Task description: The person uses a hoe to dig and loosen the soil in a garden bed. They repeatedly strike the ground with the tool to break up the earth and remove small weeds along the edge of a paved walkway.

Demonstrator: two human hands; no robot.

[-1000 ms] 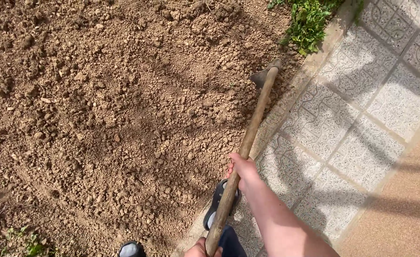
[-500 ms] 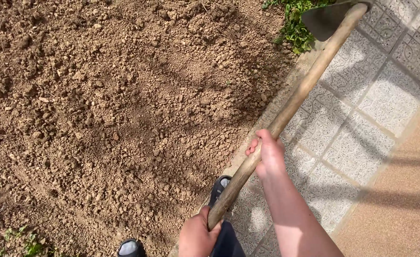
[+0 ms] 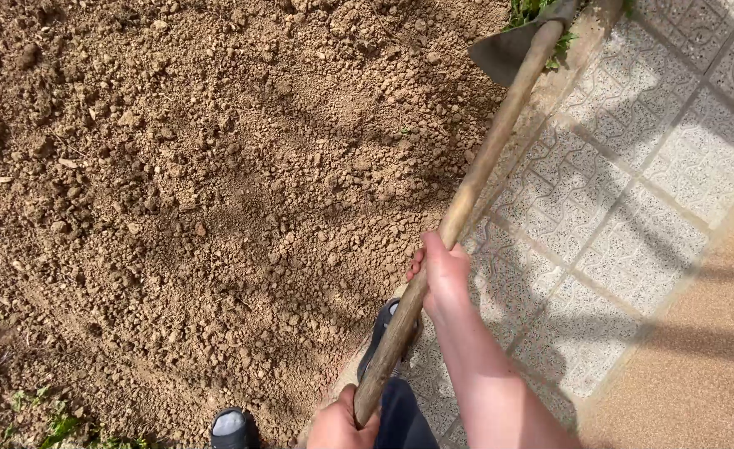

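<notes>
Location: home garden, outdoors. Evidence: tilled soil bed [image 3: 175,191], patterned paving tiles [image 3: 633,191] alongside, green weeds [image 3: 529,10], sunlight shadows.

Head camera looks steeply down, close above soil [image 3: 175,183] and paving [image 3: 625,208].

Under you spreads the bed of loose brown soil [image 3: 200,191], clods scattered across it. Right of the soil runs a pale concrete kerb [image 3: 541,100], then patterned paving tiles [image 3: 633,191]. Small green weeds [image 3: 42,420] edge the soil's lower left corner.
</notes>
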